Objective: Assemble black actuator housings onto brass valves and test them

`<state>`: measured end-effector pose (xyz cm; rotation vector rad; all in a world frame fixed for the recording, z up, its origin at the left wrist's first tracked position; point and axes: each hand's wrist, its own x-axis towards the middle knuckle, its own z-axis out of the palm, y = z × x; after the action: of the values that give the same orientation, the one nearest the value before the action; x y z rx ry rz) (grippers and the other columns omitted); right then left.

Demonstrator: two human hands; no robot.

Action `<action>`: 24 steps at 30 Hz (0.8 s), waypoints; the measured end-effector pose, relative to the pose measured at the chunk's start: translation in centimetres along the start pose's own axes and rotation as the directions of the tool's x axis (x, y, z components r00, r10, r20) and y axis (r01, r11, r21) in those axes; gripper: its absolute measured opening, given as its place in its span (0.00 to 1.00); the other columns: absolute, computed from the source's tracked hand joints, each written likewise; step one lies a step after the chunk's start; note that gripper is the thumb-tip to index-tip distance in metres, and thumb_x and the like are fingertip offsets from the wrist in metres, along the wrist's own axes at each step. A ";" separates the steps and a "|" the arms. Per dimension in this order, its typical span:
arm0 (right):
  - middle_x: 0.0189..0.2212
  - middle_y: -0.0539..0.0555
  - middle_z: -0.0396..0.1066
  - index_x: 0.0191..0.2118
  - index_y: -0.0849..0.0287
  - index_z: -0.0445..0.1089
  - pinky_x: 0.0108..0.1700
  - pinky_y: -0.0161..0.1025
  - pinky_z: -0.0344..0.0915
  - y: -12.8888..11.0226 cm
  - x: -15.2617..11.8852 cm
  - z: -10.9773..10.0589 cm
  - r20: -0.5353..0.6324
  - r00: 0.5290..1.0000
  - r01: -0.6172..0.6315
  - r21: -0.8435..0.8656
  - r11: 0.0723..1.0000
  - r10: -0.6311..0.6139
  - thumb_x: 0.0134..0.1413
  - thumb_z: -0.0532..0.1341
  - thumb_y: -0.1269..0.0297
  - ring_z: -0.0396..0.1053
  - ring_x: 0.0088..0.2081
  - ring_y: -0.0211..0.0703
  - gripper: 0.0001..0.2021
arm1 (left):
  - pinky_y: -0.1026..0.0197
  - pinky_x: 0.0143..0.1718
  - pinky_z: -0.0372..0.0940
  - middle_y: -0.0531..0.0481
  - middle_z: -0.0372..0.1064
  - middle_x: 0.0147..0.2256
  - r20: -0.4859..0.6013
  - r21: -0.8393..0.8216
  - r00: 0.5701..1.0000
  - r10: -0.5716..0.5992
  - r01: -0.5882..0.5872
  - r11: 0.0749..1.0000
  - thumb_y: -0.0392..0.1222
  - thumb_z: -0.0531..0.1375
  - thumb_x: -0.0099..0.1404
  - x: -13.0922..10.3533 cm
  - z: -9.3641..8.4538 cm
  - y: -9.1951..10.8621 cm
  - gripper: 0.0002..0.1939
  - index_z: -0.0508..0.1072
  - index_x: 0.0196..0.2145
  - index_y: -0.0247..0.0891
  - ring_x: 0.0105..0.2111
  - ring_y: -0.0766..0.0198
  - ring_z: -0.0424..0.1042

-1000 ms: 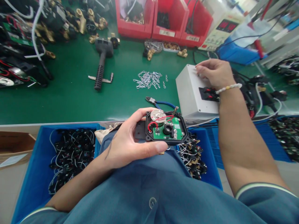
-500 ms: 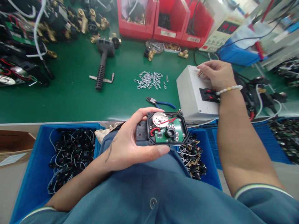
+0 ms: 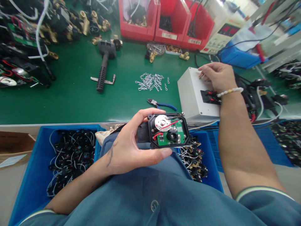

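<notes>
My left hand (image 3: 135, 141) is wrapped round an open black motor housing (image 3: 152, 142), held in front of my body past the bench edge. Inside the housing show a green circuit board (image 3: 164, 140), a round silver motor (image 3: 162, 122) and red wires. My right hand (image 3: 217, 75) rests at the top of a light grey metal box (image 3: 189, 89), its thumb and fingers pinched together. Whatever lies between these fingertips is too small to make out. Below that wrist, a black terminal with red parts (image 3: 209, 96) sits on the box face.
Blue-handled cutters (image 3: 164, 105), a pile of wire clips (image 3: 150, 81) and a black mallet-shaped tool (image 3: 103, 62) lie on the green bench (image 3: 70, 100). Red bins (image 3: 141, 31) and a power supply (image 3: 218, 34) stand behind. Blue crates (image 3: 25, 175) of parts flank me below.
The housing in my left hand has tilted slightly, and its motor now looks brighter. My right hand stays at the grey box.
</notes>
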<state>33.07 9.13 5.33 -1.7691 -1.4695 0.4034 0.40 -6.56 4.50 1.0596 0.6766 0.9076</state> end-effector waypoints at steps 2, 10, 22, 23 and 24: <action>0.20 0.47 0.69 0.29 0.63 0.77 0.27 0.33 0.53 0.0 0.0 0.0 0.002 1.000 -0.003 0.001 1.000 0.003 0.59 0.61 0.78 0.56 0.20 0.27 0.10 | 0.66 0.46 0.71 0.54 0.76 0.47 -0.017 -0.032 1.000 -0.012 0.012 0.999 0.36 0.73 0.53 0.2 0.0 -0.2 0.29 0.71 0.52 0.46 0.42 0.62 0.78; 0.20 0.47 0.70 0.30 0.62 0.78 0.26 0.32 0.53 0.7 0.2 0.0 0.016 0.999 0.035 0.016 0.999 -0.035 0.58 0.61 0.77 0.57 0.20 0.27 0.09 | 0.53 0.49 0.73 0.41 0.78 0.46 -0.049 -0.336 0.982 -0.184 0.157 0.929 0.61 0.62 0.65 1.2 0.2 -1.2 0.27 0.76 0.50 0.35 0.49 0.49 0.77; 0.22 0.48 0.71 0.30 0.62 0.77 0.26 0.32 0.55 1.2 0.4 -0.2 0.018 0.998 0.062 -0.008 0.998 -0.062 0.58 0.62 0.75 0.57 0.20 0.28 0.08 | 0.54 0.43 0.75 0.41 0.79 0.45 -0.052 -0.362 0.975 -0.216 0.183 0.914 0.65 0.58 0.65 1.2 0.0 -1.3 0.33 0.72 0.57 0.36 0.43 0.52 0.80; 0.22 0.48 0.71 0.30 0.61 0.78 0.26 0.32 0.55 1.3 0.5 -0.2 0.021 0.997 0.071 -0.012 0.997 -0.071 0.58 0.62 0.74 0.57 0.20 0.28 0.08 | 0.54 0.43 0.75 0.41 0.79 0.45 -0.051 -0.361 0.975 -0.217 0.184 0.914 0.65 0.58 0.65 1.2 0.0 -1.3 0.33 0.72 0.57 0.36 0.43 0.52 0.80; 0.22 0.49 0.72 0.30 0.61 0.78 0.26 0.31 0.55 1.4 0.5 -0.3 0.025 0.996 0.080 -0.016 0.997 -0.080 0.58 0.62 0.73 0.58 0.21 0.29 0.08 | 0.54 0.43 0.75 0.41 0.79 0.44 -0.050 -0.359 0.975 -0.217 0.186 0.915 0.65 0.58 0.65 1.2 0.0 -1.3 0.33 0.72 0.57 0.36 0.43 0.52 0.80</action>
<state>34.33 9.46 4.61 -1.7178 -1.5598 0.3732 1.36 -5.81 3.27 0.6188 0.6540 0.8602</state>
